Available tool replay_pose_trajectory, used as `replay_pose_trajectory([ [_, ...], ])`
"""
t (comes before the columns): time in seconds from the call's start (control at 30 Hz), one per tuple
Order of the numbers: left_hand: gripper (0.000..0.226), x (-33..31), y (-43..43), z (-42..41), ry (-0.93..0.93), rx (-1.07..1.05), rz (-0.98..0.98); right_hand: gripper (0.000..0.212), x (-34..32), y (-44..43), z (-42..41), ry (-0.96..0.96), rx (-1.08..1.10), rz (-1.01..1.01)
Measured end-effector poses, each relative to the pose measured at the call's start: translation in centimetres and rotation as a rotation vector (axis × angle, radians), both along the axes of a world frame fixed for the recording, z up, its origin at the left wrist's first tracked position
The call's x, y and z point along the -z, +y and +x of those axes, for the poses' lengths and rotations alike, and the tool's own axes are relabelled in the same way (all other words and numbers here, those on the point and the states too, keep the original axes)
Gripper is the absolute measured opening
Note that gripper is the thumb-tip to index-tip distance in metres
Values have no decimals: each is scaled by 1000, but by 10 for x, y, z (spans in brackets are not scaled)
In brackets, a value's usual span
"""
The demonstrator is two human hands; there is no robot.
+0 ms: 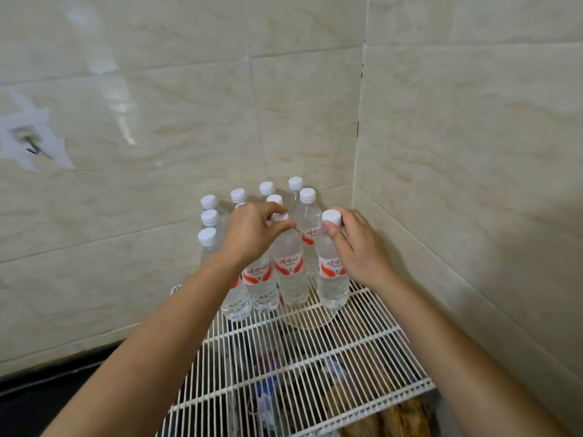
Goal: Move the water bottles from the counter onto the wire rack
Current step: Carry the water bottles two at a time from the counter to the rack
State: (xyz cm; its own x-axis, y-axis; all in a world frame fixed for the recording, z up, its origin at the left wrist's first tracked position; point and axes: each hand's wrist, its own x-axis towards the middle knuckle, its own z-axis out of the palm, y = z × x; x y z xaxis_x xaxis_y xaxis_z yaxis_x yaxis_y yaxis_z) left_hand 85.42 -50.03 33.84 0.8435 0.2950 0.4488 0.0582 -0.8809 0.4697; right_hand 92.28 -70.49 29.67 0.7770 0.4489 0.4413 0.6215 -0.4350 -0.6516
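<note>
Both hands gripped bottle necks: left hand point(252, 234) on a middle bottle point(288, 266), right hand point(359, 247) on the right bottle point(331, 272). About eleven bottles apparently stood on the wire rack point(315, 367)'s far end; any remaining lay out of view.

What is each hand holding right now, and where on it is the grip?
Each hand grips a water bottle standing on the wire rack. The left hand holds one bottle at its cap; the right hand holds another at the neck, just under the cap.
</note>
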Motion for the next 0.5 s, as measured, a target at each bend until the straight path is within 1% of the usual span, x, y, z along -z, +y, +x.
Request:
replay_pose_trajectory([
  [0.1,40,7,3,0,-30,10,7,32,-3,17,14,27,-12,8],
  [0.2,43,4,6,-3,6,61,16,34,6,34,19,29,-17,-28],
  [0.3,41,4,12,-9,46,109,39,47,21,42,18,4,31,6],
  [0.37,39,6,12,-11,3,103,83,56,26,44,18,-8,45,6],
  [0.43,38,7,9,-10,-44,89,103,54,26,44,18,16,43,15],
  [0.5,38,6,6,-8,-66,80,121,45,24,44,18,56,41,50],
])
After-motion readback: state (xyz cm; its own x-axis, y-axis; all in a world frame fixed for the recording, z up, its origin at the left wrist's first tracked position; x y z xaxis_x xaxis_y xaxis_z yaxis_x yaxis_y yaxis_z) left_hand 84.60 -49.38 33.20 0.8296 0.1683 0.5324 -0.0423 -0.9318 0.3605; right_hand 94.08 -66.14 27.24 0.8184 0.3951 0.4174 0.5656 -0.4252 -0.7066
